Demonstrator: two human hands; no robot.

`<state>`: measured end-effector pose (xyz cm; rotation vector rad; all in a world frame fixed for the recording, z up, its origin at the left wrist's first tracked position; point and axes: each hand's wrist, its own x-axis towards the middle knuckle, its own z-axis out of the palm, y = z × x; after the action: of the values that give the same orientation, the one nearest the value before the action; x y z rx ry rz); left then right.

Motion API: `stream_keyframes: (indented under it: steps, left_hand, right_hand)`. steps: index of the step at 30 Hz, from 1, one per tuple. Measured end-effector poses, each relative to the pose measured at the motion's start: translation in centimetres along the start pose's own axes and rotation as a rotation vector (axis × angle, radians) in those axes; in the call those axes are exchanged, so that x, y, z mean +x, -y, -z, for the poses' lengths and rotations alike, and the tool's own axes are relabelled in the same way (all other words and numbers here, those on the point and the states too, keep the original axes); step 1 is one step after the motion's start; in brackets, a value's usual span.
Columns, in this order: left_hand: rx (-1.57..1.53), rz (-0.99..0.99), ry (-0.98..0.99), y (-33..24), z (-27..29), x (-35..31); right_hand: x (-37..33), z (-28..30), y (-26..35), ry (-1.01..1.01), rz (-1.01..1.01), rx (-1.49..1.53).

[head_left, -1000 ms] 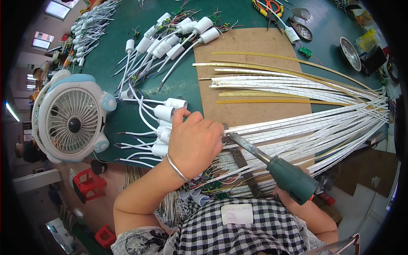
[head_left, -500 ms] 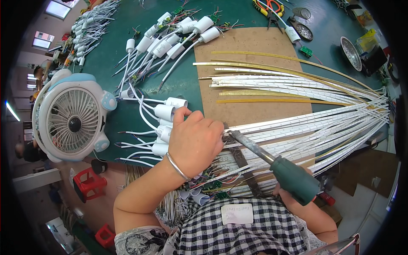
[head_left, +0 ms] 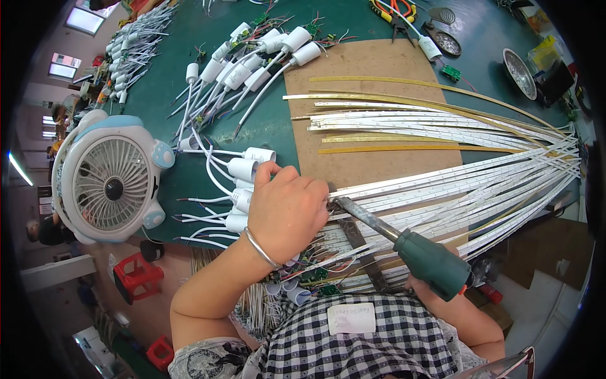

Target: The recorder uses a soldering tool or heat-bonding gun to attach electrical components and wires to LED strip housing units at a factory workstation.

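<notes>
My left hand, with a silver bangle at its wrist, is closed in a pinch at the left ends of the white LED strips. Its fingertips hide whatever they grip. My right hand is wrapped round the green handle of a soldering iron, which covers most of the fingers. The iron's metal tip points left and reaches the strip ends beside my left fingertips; I cannot tell if it touches. A dark flat bar lies across the lower strips. White lamp sockets with wires lie just left of my left hand.
A white and blue fan stands at the left table edge. More wired sockets are heaped further back. Yellow and white strips lie on a brown board. Pliers, a coil iron stand and a metal dish are at the back right.
The whole view has shifted slightly. Both hands and the iron keep nearly the same places relative to the strips.
</notes>
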<state>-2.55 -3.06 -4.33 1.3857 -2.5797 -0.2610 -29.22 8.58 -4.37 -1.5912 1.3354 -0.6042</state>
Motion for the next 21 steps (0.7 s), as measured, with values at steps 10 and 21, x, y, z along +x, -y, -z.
stream_keyframes:
  steps: [10, 21]
  left_hand:
    - [-0.003, -0.005, 0.008, 0.0, 0.07, 0.01]
    - [0.012, -0.003, 0.027, 0.06, 0.1, 0.02]
  right_hand:
    - [-0.26, -0.25, -0.48, 0.019, 0.052, -0.155]
    - [-0.73, -0.71, -0.67, 0.007, -0.162, 0.09]
